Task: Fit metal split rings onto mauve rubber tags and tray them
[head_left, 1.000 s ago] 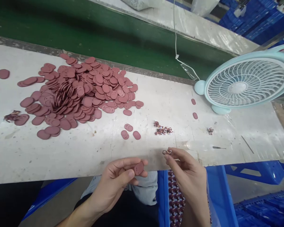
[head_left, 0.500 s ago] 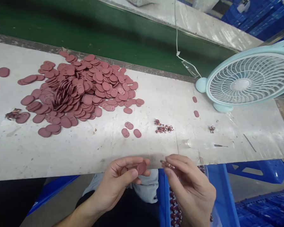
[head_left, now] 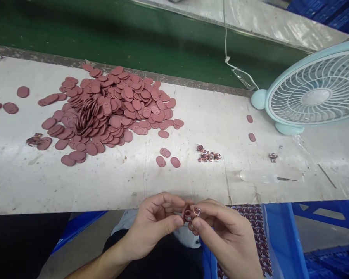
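Observation:
Over the table's front edge, my left hand [head_left: 158, 224] pinches a maroon oval disc [head_left: 184, 213], turned nearly edge-on. My right hand [head_left: 225, 230] has its thumb and fingers closed on a small maroon part with a copper-coloured ring [head_left: 197, 211]. The two pieces meet between my fingertips; whether they are joined cannot be made out. Beyond my hands lie several small maroon-and-copper parts [head_left: 209, 156] in a cluster and a few loose discs [head_left: 175, 162]. A large pile of maroon oval discs [head_left: 116, 104] covers the table's left half.
A light blue fan [head_left: 315, 93] stands at the right, its white cable running back over the green strip [head_left: 163, 42]. A clear-handled tool with a thin dark tip [head_left: 257, 176] lies near the front edge. Below my right hand, a blue crate [head_left: 287, 236] holds rows of maroon parts [head_left: 254, 232].
My hands have come together, bringing the small part in my right hand against the disc in my left. The disc has turned edge-on. The view has shifted slightly left.

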`<state>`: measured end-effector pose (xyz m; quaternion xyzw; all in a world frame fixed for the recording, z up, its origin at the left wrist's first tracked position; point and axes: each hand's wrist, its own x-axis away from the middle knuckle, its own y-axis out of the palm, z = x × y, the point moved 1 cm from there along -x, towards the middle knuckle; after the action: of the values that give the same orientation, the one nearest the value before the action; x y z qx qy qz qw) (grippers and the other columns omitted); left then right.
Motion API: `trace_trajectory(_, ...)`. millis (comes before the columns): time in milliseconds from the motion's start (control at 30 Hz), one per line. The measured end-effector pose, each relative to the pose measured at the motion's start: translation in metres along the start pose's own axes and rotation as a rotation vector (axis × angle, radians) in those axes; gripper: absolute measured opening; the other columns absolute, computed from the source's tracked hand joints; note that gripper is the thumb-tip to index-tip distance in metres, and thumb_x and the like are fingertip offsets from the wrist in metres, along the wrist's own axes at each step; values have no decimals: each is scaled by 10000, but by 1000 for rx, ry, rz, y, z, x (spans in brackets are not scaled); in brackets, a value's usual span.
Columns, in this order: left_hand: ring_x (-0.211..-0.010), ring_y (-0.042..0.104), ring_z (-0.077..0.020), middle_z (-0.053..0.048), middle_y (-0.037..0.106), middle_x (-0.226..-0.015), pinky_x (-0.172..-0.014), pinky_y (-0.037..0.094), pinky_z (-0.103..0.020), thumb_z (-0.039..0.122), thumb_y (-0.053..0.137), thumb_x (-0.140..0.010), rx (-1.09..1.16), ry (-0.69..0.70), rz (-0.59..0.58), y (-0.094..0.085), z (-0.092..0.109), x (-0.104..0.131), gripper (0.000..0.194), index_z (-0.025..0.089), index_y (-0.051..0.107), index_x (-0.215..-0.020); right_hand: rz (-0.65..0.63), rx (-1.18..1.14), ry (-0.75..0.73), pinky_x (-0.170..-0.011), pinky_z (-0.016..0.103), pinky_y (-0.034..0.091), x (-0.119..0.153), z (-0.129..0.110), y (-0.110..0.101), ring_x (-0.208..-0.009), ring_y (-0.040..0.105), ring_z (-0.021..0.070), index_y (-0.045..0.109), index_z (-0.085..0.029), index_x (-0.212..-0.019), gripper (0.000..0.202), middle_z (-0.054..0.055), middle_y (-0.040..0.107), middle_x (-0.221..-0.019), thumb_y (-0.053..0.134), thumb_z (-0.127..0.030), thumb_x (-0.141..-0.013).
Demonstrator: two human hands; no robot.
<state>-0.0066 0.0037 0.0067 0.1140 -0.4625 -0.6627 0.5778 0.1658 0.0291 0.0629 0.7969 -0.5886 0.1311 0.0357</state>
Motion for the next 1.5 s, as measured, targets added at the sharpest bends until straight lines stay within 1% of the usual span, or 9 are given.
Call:
trace_trajectory(133,-949,741,-177,-83,802,-1077,-856,574,-270,176,805,-845,-2,-2,-8,0,-1,-1,57,172,759,-878,-3,13,21,-614,211,606,-2,0,-1,-700,713,135,779,-286,-1017,154,15,762,-887,722,-189,-913)
trace_trajectory(233,-987,742,-213,-88,803,-1067,-868,564,-302,189,782,-865,-12,26,-21,0,-2,-1,74,168,754,-800,-8,22,11,-621,197,605,-2,0,-1,-714,719,126,772,-300,-1032,176,6,771,-923,729,-182,-909)
trace_trajectory(500,-997,751,-244,-97,808,-1068,-886,574,-342,200,776,-868,-75,22,34,3,0,0,88,170,777,-785,-29,-3,37,-664,207,610,-3,2,-3,-759,730,127,755,-316,-1028,167,-14,764,-924,735,-195,-915)
trace_trajectory(733,-1048,740,-224,-87,803,-1107,-941,575,-296,196,799,-844,-170,26,85,10,5,-1,54,181,811,-794,-21,171,-75,-743,223,627,0,-1,-8,-843,731,134,734,-318,-1053,221,-16,755,-960,734,-152,-906)
trace_trajectory(833,-1065,736,-220,-82,804,-1101,-955,572,-288,187,794,-848,-179,42,69,10,5,-1,49,184,815,-804,-36,87,-26,-728,233,624,1,2,-7,-830,728,138,736,-319,-1052,201,-9,753,-972,723,-166,-922)
trace_trajectory(933,-1011,748,-205,-80,802,-1110,-910,586,-281,174,773,-866,-144,57,33,8,4,0,65,185,810,-814,-38,-10,39,-707,242,619,1,7,-6,-812,725,144,748,-314,-1055,175,11,757,-1006,713,-190,-937)
trace_trajectory(1133,-986,747,-192,-76,804,-1095,-900,586,-277,156,763,-874,-135,68,28,8,3,0,79,180,808,-814,-39,-141,120,-702,242,603,0,12,-5,-782,710,140,767,-282,-1015,113,26,772,-979,744,-224,-921)
trace_trajectory(1267,-1022,739,-201,-76,804,-1089,-916,582,-287,162,757,-881,-132,63,13,10,4,0,88,184,811,-816,-38,-152,133,-694,230,593,0,12,-4,-773,706,131,765,-277,-1008,103,13,768,-946,754,-233,-915)
trace_trajectory(1500,-976,741,-195,-74,802,-1050,-902,580,-294,138,743,-886,-116,100,25,9,3,-1,110,178,804,-804,-2,-171,118,-703,202,597,-1,17,2,-789,723,126,761,-279,-1014,98,4,777,-933,748,-247,-923)
